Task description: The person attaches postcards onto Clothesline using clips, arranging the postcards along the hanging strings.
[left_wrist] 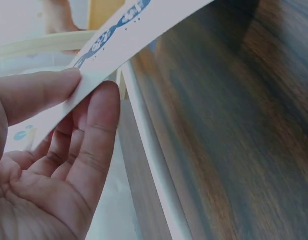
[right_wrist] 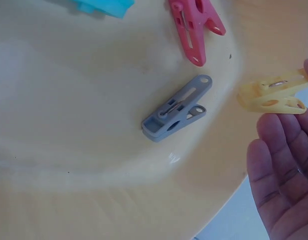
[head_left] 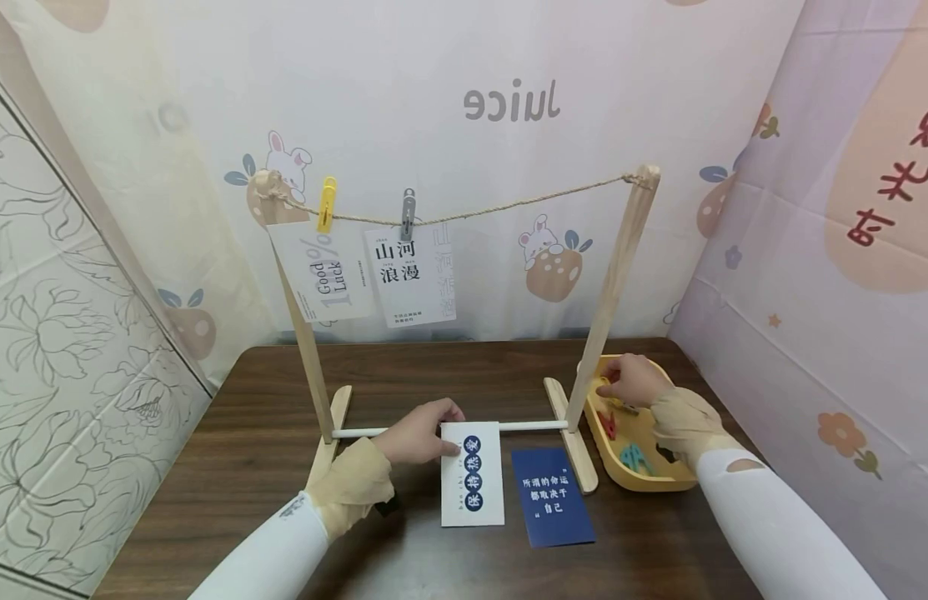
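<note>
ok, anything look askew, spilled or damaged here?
One thing: the Good Luck card, under the yellow clip on the rope, has its lettering running sideways, while the neighbouring card reads upright. No spill or damage visible.

The left wrist view's top edge cuts the held card (left_wrist: 126, 40). The smallest print on the left hanging card (head_left: 291, 258) is unreadable.

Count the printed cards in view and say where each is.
4: the Good Luck card and another white card hang from the rope; a third white card is in the left grip; a blue card lies on the table. Any stacked underneath would be hidden.
</note>
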Demonstrator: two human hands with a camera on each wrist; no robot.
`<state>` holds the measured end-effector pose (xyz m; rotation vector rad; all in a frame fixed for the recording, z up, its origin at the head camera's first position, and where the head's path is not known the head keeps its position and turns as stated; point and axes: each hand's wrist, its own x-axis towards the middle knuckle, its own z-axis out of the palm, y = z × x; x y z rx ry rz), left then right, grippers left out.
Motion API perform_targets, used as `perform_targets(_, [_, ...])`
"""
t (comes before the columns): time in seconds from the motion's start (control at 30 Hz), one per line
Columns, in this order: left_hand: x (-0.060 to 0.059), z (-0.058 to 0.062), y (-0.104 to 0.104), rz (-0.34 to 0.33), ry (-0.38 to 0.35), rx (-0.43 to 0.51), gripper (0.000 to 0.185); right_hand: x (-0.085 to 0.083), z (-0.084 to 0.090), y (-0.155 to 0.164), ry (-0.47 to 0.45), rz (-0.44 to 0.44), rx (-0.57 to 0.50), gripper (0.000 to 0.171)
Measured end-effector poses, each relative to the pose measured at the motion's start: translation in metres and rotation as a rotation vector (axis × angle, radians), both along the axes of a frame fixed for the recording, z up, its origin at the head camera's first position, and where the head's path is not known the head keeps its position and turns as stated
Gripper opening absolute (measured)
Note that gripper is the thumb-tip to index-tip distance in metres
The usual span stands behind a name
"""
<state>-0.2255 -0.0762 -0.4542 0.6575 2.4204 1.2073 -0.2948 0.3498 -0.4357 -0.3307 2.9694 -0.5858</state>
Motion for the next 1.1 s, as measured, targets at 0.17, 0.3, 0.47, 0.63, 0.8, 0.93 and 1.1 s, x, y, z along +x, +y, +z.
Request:
perform_targets(0.17, [-0.004,0.005,-0.003,0.005,-0.001,0.040,0.021,0.003,0.007,0.000,0.046,-0.016,-0.028,0.030])
perform_targets(0.3, [-0.006,0.005,-0.004,0.007,-0.014,0.064,0.013,0.005,0.012,0.000,0.095,0.001,-0.048,0.032])
perform_targets(0.47, [-0.009,0.005,-0.005,0.033,0.000,0.100,0.007,0.008,0.019,-0.002,0.152,0.016,-0.088,0.035])
perform_targets(0.63, [-0.009,0.011,-0.006,0.056,0.004,0.142,0.011,0.012,0.025,-0.006,0.164,0.010,-0.093,0.035])
perform_targets(0.8, [-0.008,0.017,-0.006,0.053,0.014,0.192,0.014,0.017,0.030,-0.008,0.168,0.002,-0.103,0.031])
perform_targets(0.93, [-0.009,0.020,-0.005,0.067,0.032,0.201,0.012,0.019,0.032,-0.007,0.173,-0.010,-0.119,0.027])
perform_targets(1.1, [-0.009,0.029,-0.005,0.093,0.083,0.198,0.009,0.023,0.033,-0.005,0.195,-0.012,-0.145,0.027])
